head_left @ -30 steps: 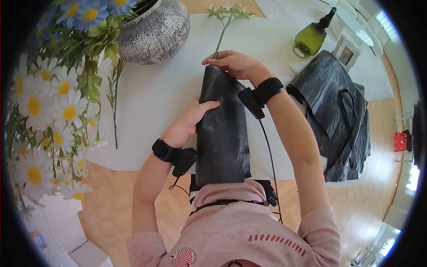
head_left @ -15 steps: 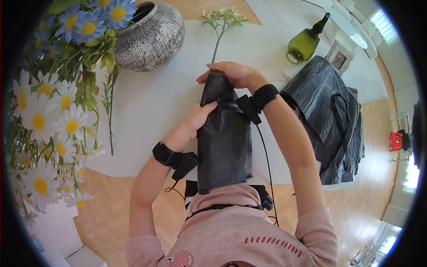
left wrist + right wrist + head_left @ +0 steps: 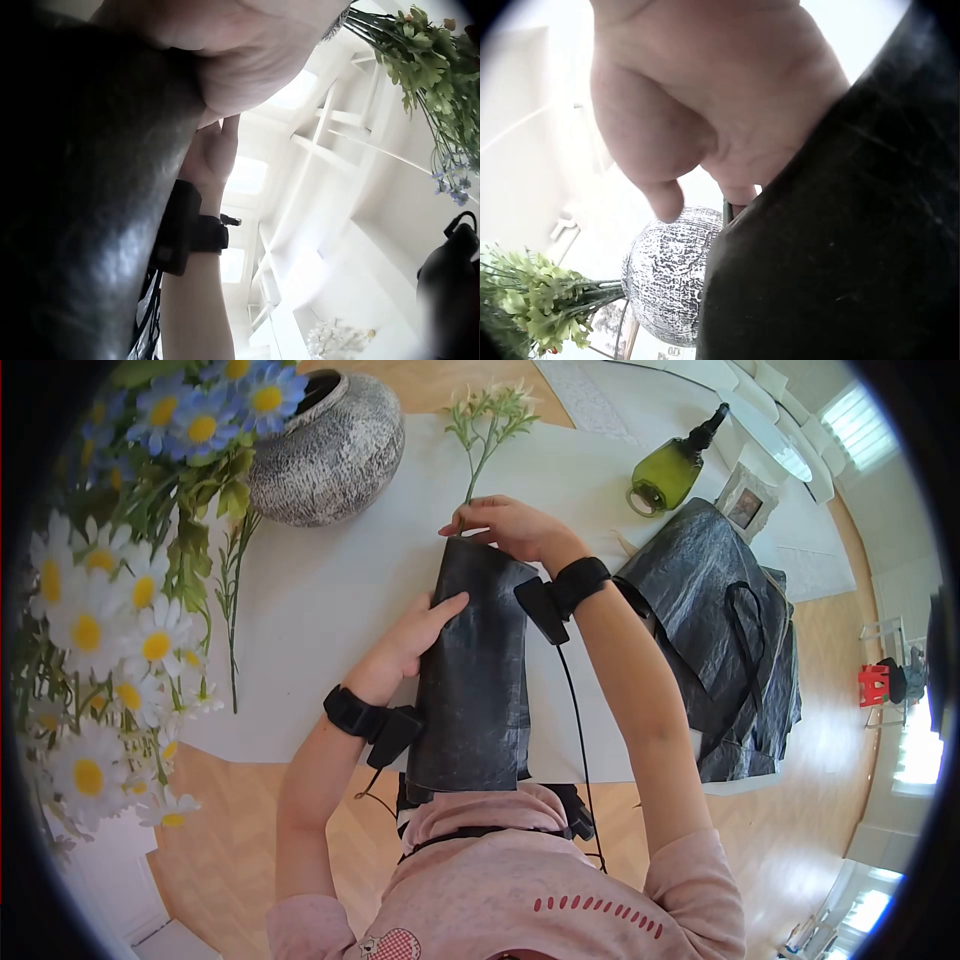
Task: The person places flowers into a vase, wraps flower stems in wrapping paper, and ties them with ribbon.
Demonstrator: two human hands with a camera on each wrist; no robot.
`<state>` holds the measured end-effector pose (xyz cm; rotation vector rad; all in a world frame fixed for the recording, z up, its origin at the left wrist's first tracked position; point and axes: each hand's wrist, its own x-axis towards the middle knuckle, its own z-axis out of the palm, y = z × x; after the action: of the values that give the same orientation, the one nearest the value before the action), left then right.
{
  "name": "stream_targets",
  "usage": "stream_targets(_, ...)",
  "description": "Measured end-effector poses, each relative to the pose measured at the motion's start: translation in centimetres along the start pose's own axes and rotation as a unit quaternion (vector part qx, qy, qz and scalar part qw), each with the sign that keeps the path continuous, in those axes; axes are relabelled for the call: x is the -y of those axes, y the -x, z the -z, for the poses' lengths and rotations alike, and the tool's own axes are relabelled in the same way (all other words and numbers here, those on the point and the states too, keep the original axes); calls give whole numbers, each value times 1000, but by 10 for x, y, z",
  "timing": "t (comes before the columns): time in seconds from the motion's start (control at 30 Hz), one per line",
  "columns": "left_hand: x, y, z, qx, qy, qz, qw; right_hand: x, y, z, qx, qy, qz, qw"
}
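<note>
A black sheet [image 3: 470,670], rolled into an upright sleeve, lies in front of the person's waist. My left hand [image 3: 415,632] grips its left side, thumb across the front; the fingers behind are hidden. At its top edge my right hand [image 3: 515,528] has its fingers round the green stem of a pale flower sprig [image 3: 487,435], whose lower end is out of sight in the sleeve. In the right wrist view the thumb of the right hand [image 3: 712,97] hangs apart from the stem, beside the black sheet [image 3: 840,247].
A speckled vase [image 3: 330,455] and daisies [image 3: 85,630] stand at the left, a green sprig [image 3: 233,600] beside them on the white table [image 3: 300,660]. Rightward are a green bottle [image 3: 667,472], a small frame [image 3: 745,508] and a larger black wrapped bundle [image 3: 715,630].
Both hands and the sleeve have shifted left and slightly down in the head view, along with the surroundings. The sleeve's top, creased half a second ago, looks smoother; both hands remain on their places.
</note>
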<state>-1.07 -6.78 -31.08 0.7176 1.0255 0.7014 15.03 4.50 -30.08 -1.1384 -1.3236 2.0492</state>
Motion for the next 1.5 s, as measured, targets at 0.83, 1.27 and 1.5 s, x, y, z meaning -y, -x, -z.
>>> stream_targets(0.83, 25, 140, 11, 149, -116, -54, 980, -4, 2, 8, 120, -107, 106, 981)
stream_targets(1.27, 49, 122, 27, 101, -366, -307, 873, -2, 9, 14, 94, -51, 110, 988)
stream_targets(1.5, 17, 104, 2, 120, 161, -41, 979, -2, 10, 9, 108, -31, 130, 985)
